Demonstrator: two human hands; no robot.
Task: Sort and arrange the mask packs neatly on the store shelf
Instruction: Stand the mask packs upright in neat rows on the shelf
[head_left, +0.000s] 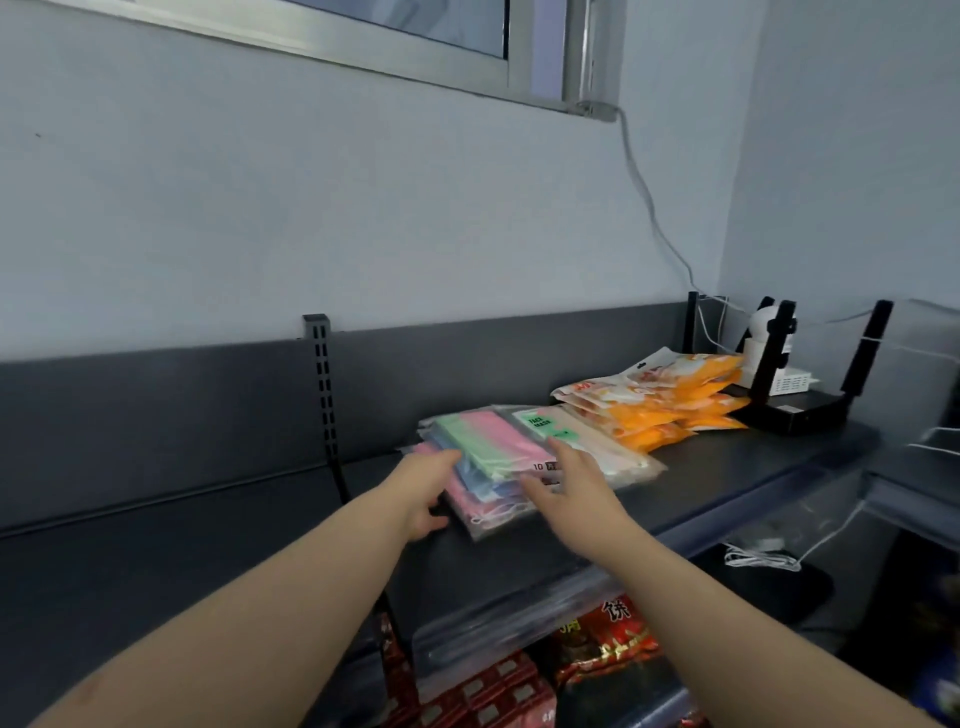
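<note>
Red snack packets (597, 649) are seen nearest, on the lower shelf, cut off by the bottom edge and partly hidden beneath the forearms. Above them, on the dark top shelf (727, 483), the left hand (423, 491) is laid against the left edge of the pastel mask packs (483, 462), fingers spread and loosely curled, nothing gripped. The right hand (569, 486) is rested flat and open on the front right of the same stack, pressing rather than holding. The stack is fanned, with the lower packs slid out toward the front edge.

The step in hand is judged to be squaring this stack. It would be done well if the left edge were braced while the slipped packs are pushed back under the top one, with light pressure, since the clear film probably slides easily. A pale pack (597, 447) lies just beside and partly under the stack; further back an orange pile (670, 405) is heaped unevenly. How many packs lie in each pile cannot be counted. Beyond, a black router (795, 410) and a white camera (761, 332) are partly masked by antennas, and the print on the packs is mostly unreadable.
</note>
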